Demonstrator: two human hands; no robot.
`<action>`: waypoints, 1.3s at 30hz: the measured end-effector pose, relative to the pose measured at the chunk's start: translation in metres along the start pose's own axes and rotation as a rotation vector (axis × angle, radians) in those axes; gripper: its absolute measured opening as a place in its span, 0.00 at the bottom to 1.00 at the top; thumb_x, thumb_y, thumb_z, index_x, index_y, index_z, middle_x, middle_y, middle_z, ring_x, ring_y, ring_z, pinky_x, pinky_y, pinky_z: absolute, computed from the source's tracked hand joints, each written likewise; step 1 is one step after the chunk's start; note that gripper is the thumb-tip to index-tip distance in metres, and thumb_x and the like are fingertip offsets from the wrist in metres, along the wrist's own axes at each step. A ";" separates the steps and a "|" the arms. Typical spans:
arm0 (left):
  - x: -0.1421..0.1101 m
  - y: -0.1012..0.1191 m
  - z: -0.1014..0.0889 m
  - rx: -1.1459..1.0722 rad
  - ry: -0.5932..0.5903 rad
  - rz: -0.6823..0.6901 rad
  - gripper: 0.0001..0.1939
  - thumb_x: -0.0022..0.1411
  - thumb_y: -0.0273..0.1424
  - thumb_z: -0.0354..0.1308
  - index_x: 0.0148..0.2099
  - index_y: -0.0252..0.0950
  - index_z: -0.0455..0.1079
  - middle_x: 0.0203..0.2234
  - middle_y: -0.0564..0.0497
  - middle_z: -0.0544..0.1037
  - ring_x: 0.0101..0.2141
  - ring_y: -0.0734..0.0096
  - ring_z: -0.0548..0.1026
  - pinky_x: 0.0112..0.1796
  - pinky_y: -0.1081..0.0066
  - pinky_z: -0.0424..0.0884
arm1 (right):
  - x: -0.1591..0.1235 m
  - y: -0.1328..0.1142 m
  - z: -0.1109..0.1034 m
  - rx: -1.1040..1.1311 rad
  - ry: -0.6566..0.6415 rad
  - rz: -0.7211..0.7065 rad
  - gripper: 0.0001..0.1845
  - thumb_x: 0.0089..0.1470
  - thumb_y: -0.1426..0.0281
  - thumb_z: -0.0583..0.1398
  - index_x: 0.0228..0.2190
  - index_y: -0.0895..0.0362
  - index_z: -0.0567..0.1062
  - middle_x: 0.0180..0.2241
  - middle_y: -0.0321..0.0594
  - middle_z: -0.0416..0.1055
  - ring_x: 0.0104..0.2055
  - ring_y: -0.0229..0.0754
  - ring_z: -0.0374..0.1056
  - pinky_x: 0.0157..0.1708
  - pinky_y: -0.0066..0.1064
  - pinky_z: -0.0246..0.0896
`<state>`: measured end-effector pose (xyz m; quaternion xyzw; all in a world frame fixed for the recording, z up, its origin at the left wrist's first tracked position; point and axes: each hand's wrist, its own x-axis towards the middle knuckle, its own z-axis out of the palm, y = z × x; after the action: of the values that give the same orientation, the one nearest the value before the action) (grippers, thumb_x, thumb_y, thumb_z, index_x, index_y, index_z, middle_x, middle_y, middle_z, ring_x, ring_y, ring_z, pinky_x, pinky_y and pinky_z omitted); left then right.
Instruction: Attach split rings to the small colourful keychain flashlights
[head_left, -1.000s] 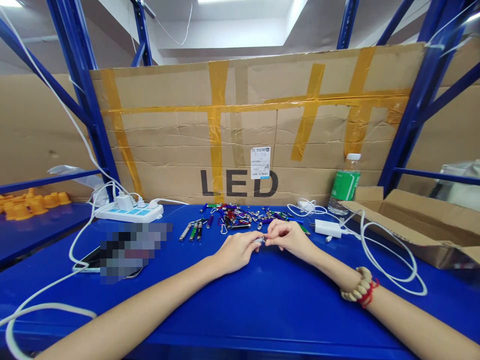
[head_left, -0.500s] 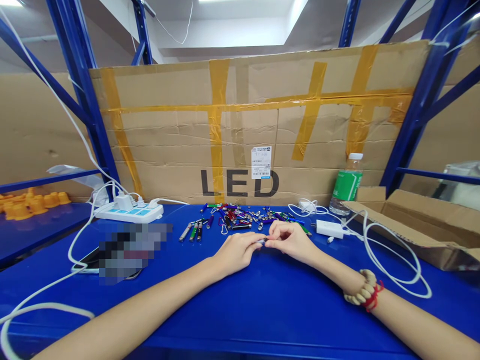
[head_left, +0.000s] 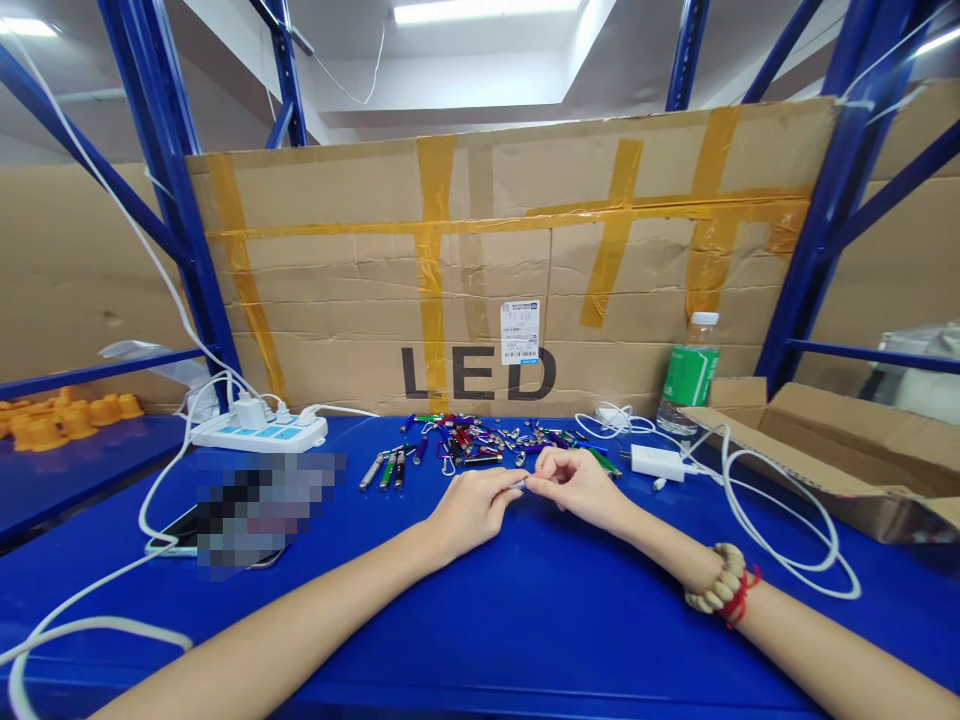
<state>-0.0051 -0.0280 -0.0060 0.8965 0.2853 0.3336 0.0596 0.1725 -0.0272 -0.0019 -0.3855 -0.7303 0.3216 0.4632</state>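
My left hand is closed, its thumb and fingers pinching a small silvery tube that is mostly hidden. My right hand meets it from the right, with thumb and forefinger pinched at the tube's other end. Both hands are just above the blue table, fingertips almost touching. Behind them lies a loose pile of small coloured metal tubes, some with clips, looking like keychain flashlights. To the left of the pile, several such tubes lie side by side in silver, green and black.
A white power strip and a partly blurred phone are on the left. At right are a white charger, looped cable, a green-labelled bottle and an open cardboard box. A cardboard wall stands behind.
The two hands' fingertips have drawn slightly closer around the small tube, and its dark end no longer shows. The camera has tilted up a little.
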 end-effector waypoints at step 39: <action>0.006 0.009 -0.006 -0.020 0.006 -0.192 0.14 0.62 0.29 0.43 0.49 0.38 0.63 0.40 0.50 0.75 0.39 0.70 0.73 0.42 0.71 0.67 | 0.002 0.001 0.003 -0.080 0.004 0.050 0.19 0.41 0.55 0.61 0.21 0.59 0.69 0.18 0.32 0.64 0.13 0.28 0.55 0.14 0.23 0.46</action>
<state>-0.0009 -0.0332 0.0045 0.8634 0.3669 0.3318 0.0993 0.1692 -0.0248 -0.0033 -0.4224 -0.7318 0.3028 0.4409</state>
